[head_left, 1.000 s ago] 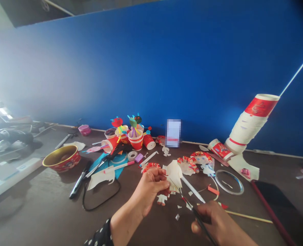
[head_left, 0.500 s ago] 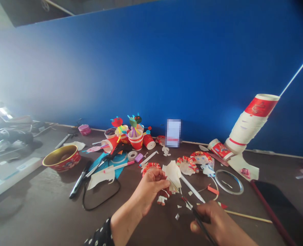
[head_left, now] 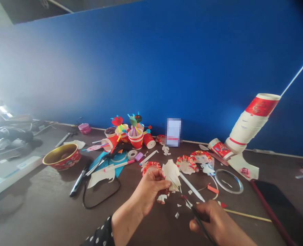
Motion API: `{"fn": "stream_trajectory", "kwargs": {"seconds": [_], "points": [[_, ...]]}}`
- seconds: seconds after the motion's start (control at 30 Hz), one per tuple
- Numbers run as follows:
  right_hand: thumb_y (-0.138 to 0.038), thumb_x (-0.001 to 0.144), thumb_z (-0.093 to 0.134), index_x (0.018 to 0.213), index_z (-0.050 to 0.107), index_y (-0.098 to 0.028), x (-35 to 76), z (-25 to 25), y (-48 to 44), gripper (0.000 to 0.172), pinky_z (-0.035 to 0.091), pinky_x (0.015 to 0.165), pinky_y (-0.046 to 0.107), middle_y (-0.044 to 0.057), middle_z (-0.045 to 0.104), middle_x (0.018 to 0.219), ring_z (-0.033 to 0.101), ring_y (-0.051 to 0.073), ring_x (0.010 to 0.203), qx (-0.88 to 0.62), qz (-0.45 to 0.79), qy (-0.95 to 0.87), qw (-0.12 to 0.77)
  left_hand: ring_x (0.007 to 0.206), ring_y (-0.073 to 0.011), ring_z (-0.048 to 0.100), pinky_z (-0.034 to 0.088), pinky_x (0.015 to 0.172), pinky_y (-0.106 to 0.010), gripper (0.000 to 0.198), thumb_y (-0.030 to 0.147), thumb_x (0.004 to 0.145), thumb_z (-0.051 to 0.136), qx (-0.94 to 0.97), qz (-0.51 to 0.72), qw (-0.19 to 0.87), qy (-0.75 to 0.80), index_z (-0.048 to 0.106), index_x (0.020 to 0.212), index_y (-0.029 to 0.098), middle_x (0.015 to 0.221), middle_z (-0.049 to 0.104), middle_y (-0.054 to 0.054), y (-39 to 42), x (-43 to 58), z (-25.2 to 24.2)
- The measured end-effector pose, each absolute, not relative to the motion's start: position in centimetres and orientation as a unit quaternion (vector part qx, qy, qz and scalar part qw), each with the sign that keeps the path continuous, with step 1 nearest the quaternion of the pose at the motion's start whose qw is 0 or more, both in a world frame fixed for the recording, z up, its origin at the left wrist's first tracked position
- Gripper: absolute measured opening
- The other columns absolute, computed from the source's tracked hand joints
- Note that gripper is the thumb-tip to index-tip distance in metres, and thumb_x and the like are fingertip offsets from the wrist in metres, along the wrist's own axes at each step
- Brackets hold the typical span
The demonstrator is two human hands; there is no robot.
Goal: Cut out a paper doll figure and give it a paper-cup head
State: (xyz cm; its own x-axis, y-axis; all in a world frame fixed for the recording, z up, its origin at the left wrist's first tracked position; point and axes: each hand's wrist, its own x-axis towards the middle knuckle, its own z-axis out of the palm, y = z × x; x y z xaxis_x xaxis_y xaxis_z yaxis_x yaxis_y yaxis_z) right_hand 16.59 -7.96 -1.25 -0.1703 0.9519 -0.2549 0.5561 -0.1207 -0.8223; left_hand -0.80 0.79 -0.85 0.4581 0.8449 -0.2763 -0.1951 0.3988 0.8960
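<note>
My left hand (head_left: 148,191) pinches a cream paper cutout (head_left: 171,174), with a small cut paper figure (head_left: 162,197) showing just below the fingers. My right hand (head_left: 215,222) grips a pair of slim dark-handled scissors (head_left: 196,213) at the lower right. The scissor blades point up and left, and their tips are close to the paper's lower edge. Whether the blades touch the paper is hard to see. Small paper scraps (head_left: 177,215) lie on the dark table (head_left: 141,218) beneath both hands.
Paper-plate crafts (head_left: 187,164) and decorated paper cups (head_left: 136,138) stand beyond my hands. A leaning stack of paper cups (head_left: 251,119) rises at the right. A red-patterned bowl (head_left: 61,156), a black marker (head_left: 78,182), a black cable (head_left: 100,196) and a dark tablet (head_left: 274,205) surround them.
My right hand and the scissors have shifted slightly left, and my left hand has risen a little with the paper. The whole view has also moved slightly.
</note>
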Motion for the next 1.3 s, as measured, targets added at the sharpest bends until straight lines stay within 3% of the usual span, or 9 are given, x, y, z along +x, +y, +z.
{"fn": "stream_trajectory", "kwargs": {"seconds": [0.43, 0.67, 1.03, 1.3], "points": [[-0.029, 0.066, 0.053, 0.048, 0.035, -0.019, 16.1, -1.3, -8.0, 0.028, 0.018, 0.043, 0.022, -0.006, 0.028, 0.050, 0.025, 0.009, 0.049, -0.607, 0.442, -0.608, 0.257, 0.052, -0.0074, 0.055, 0.043, 0.055, -0.019, 0.015, 0.009, 0.060, 0.064, 0.383, 0.373, 0.771, 0.346, 0.057, 0.073, 0.011, 0.063, 0.062, -0.002, 0.6, -0.5, -1.1], [-0.035, 0.068, 0.052, 0.049, 0.034, -0.019, 16.4, -2.1, -7.9, 0.030, 0.017, 0.043, 0.023, -0.006, 0.028, 0.049, 0.025, 0.009, 0.048, -0.608, 0.437, -0.607, 0.267, 0.047, -0.0086, 0.055, 0.039, 0.046, -0.017, 0.010, 0.009, 0.060, 0.064, 0.367, 0.354, 0.787, 0.349, 0.059, 0.068, 0.011, 0.055, 0.060, -0.002, 0.2, -0.5, -1.3], [-0.033, 0.068, 0.047, 0.048, 0.035, -0.019, 16.9, -3.7, -7.8, 0.027, 0.018, 0.040, 0.021, -0.007, 0.027, 0.045, 0.027, 0.007, 0.043, -0.619, 0.452, -0.592, 0.251, 0.059, -0.0119, 0.059, 0.045, 0.058, -0.022, 0.018, 0.018, 0.062, 0.067, 0.363, 0.371, 0.792, 0.323, 0.063, 0.078, 0.009, 0.070, 0.065, -0.007, 0.2, -0.3, -0.7], [-0.071, 0.064, 0.044, 0.052, 0.037, -0.020, 16.0, -3.7, -8.2, 0.052, 0.016, 0.037, 0.021, -0.008, 0.027, 0.043, 0.021, 0.006, 0.038, -0.538, 0.537, -0.548, 0.350, 0.054, -0.0096, 0.056, 0.046, 0.055, -0.021, 0.014, 0.016, 0.060, 0.069, 0.315, 0.375, 0.799, 0.349, 0.062, 0.070, 0.009, 0.065, 0.063, -0.005, -0.5, -0.2, -0.6]]}}
